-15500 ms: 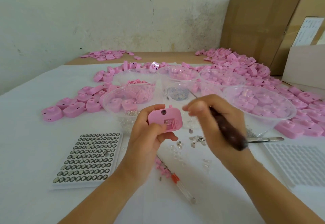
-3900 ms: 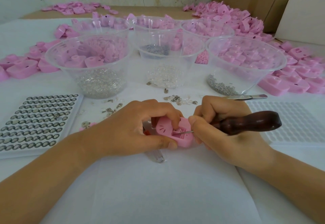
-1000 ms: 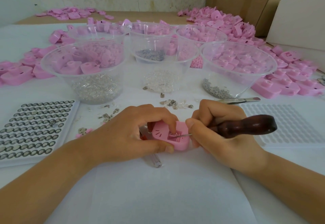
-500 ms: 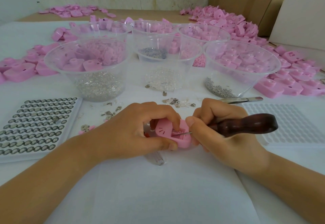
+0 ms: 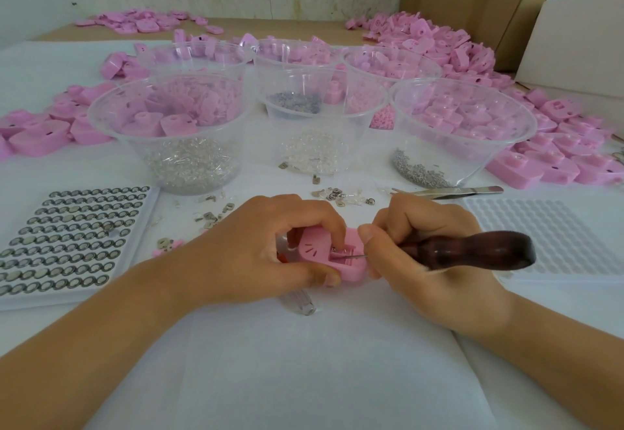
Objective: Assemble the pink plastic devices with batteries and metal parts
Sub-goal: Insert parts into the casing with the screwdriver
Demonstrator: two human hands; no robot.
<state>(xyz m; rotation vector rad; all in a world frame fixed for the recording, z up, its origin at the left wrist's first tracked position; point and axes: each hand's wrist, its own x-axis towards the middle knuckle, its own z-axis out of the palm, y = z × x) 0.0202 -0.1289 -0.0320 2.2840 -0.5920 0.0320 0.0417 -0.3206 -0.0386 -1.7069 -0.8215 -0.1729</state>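
Far left on the table (image 5: 304, 362), a tray of button batteries (image 5: 72, 237), well apart from the work and untouched. Nearer the middle, the left hand (image 5: 266, 254), its grip closed over the pink device (image 5: 332, 257), thumb along the near edge and a fingertip pressed down at the rim of the open recess. Pressed flat to the table, directly between the two hands, face up, with the small rectangular compartment toward its right end. Partly under the device and the left palm, a clear-handled screwdriver (image 5: 302, 304), only its end showing. Into that compartment from the right, the thin metal shaft of the awl (image 5: 472, 252), lying almost level and running left to right, so the tool's long axis points straight across at the left fingertip. Right of that, the right hand (image 5: 429, 261), grip wrapped tight round the dark wooden handle, thumb tip touching the device's right edge. Probably seating a metal contact inside the recess; hidden by the fingertip, so not certain. Next push likely along the same sideways line, toward the holding finger, hence a slip risk. Farther right, tweezers (image 5: 449, 191) and an empty white tray (image 5: 540, 227), both idle.
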